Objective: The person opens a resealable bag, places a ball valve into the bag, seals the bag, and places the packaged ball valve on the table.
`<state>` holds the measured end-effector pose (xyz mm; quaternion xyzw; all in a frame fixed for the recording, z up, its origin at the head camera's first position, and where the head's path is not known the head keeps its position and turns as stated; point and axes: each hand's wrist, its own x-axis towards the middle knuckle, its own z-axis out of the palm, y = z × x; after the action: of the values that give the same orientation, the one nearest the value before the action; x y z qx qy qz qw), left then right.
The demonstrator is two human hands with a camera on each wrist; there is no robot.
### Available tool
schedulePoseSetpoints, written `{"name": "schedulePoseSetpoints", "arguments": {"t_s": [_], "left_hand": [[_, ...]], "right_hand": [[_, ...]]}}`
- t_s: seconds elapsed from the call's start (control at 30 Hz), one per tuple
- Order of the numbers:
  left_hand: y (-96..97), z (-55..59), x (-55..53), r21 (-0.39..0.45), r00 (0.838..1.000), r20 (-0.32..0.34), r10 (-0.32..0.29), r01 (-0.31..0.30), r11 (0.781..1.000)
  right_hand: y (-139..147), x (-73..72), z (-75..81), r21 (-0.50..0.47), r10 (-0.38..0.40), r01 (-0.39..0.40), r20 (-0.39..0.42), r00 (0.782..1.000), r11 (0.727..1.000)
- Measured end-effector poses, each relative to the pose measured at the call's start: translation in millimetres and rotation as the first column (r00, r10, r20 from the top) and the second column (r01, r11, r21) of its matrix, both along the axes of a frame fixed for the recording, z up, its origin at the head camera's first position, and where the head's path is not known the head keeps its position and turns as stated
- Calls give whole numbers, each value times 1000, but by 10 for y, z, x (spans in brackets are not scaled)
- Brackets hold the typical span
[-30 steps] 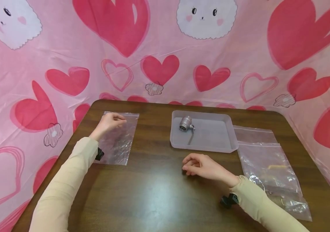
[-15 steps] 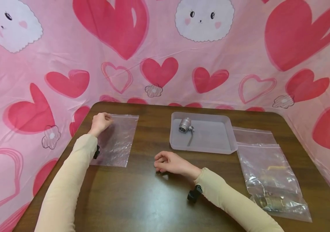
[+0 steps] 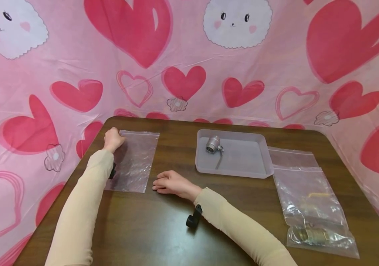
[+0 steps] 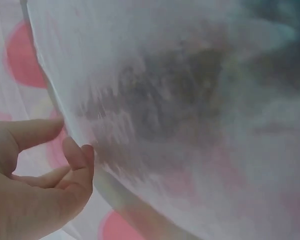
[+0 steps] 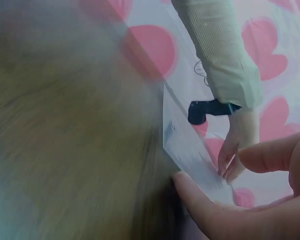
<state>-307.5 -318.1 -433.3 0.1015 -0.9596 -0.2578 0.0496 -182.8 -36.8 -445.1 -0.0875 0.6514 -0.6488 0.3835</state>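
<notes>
A clear zip bag (image 3: 137, 162) lies flat at the left of the table, its zip edge toward the back. At its back left corner is my left hand (image 3: 113, 139); in the left wrist view the thumb and bent fingers stand apart right at the edge of the plastic (image 4: 140, 90). My right hand (image 3: 175, 183) hovers low over the table just right of the bag's front right corner, fingers loosely extended and holding nothing. The right wrist view shows its thumb and forefinger (image 5: 195, 197) spread, with the bag and left hand beyond.
A shallow translucent tray (image 3: 242, 153) stands at the back centre. In it lies a silvery metal valve (image 3: 213, 144) with a lever. At the right, overlapping zip bags (image 3: 304, 181) hold a brass-coloured fitting (image 3: 312, 235) and something yellow. A heart-print cloth (image 3: 189, 44) hangs behind the table.
My right hand has swept left across the table to the bag, its fingers straightening. My left hand has moved left, from over the bag's zip edge to its back left corner.
</notes>
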Motion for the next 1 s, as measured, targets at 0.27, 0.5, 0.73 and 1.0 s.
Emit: {"name": "schedulePoseSetpoints", "arguments": {"t_s": [0.27, 0.5, 0.73, 1.0], "left_hand": [[-56, -25, -107, 63, 991, 90, 104, -109, 992], [-79, -29, -93, 156, 986, 101, 136, -151, 976], [-145, -57, -68, 358, 987, 81, 137, -157, 920], [-207, -60, -65, 684, 993, 119, -22, -66, 726]], "right_hand": [[-227, -4, 14, -15, -21, 21, 31, 999, 1000], [-295, -24, 30, -9, -16, 16, 42, 999, 1000], [-332, -11, -8, -3, -32, 33, 73, 997, 999], [-318, -28, -7, 15, -51, 50, 60, 997, 999]]}}
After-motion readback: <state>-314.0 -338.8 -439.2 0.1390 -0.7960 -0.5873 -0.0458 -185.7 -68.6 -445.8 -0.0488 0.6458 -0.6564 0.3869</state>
